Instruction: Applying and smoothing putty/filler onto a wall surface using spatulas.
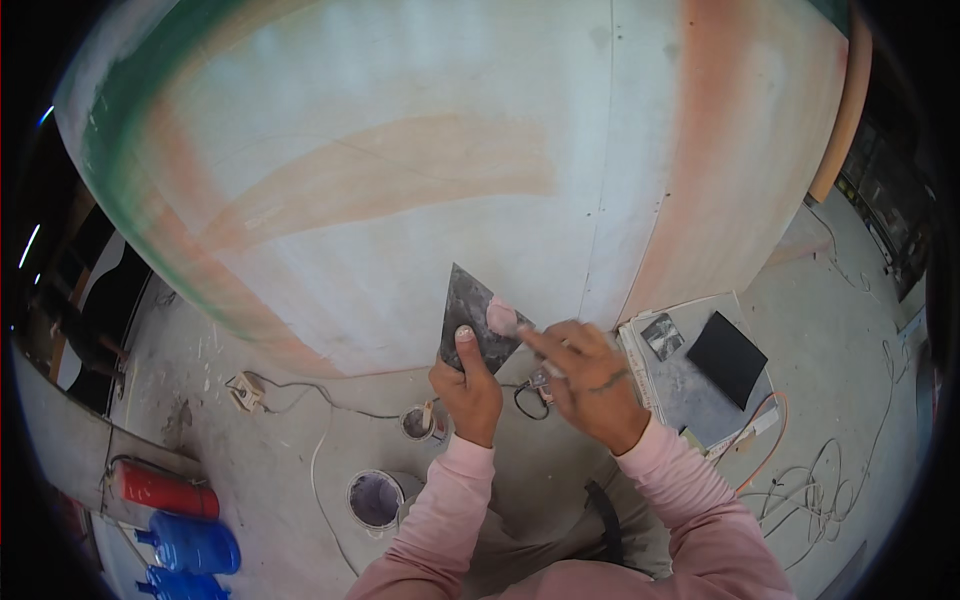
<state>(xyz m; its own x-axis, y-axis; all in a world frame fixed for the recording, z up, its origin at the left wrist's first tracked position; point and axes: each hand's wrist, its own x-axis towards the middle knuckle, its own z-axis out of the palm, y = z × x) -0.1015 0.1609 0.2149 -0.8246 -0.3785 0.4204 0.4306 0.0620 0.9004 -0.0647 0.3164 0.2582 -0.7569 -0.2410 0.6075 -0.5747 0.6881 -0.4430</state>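
My left hand (470,395) grips a thin dark grey plate (465,305), its thumb pressed flat on the smeared face. A lump of pink putty (502,317) sits near the plate's right edge. Close against that lump are the fingertips of my right hand (595,380), smeared by motion; whether anything thin is between them I cannot make out. Both hands are held in front of a large curved panel (420,230), pale with orange and green bands.
Below my left forearm stand a bucket (378,500) and a smaller tin (420,424) on the floor. A board (700,400) at right bears a black sheet (728,358). Cables (815,495) lie around. Left are a red extinguisher (165,490) and blue water bottles (195,543).
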